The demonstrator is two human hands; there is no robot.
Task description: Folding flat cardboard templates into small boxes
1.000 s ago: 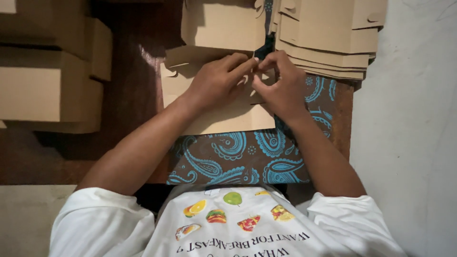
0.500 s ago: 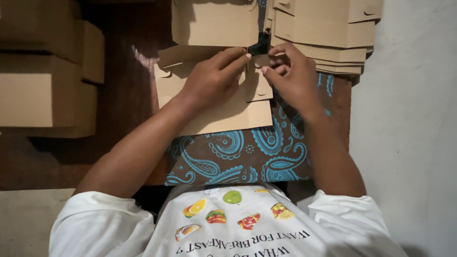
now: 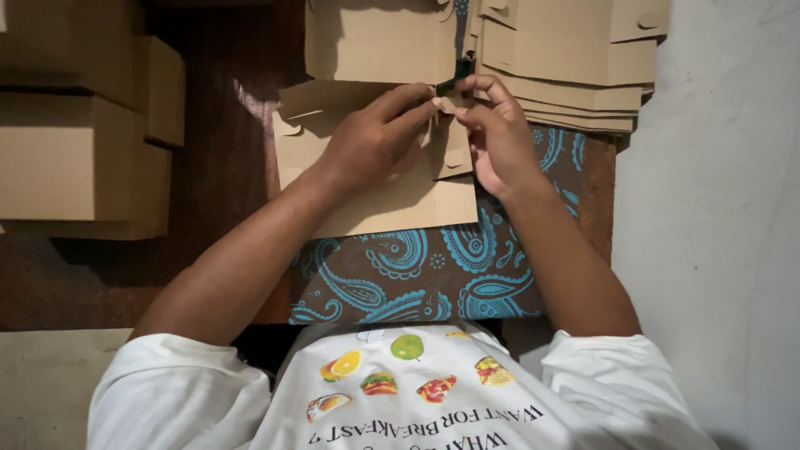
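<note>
A flat brown cardboard box blank (image 3: 392,204) lies across my lap, over a dark cloth with a blue paisley pattern (image 3: 433,275). My left hand (image 3: 375,142) rests on the blank, and its fingertips pinch a small flap at the far edge. My right hand (image 3: 492,133) grips the same flap from the right side, fingers bent around it. The fingertips of both hands meet near the middle of the blank's top edge.
A stack of flat cardboard blanks (image 3: 575,62) lies at the top right, another blank (image 3: 379,37) at top centre. Folded cardboard boxes (image 3: 79,158) are piled at the left on a dark brown floor (image 3: 221,167). A pale wall (image 3: 717,208) runs down the right side.
Both hands have moved slightly up and right along the blank's top edge, and the fingertips have closed together on the flap. The blank has shifted a little with them.
</note>
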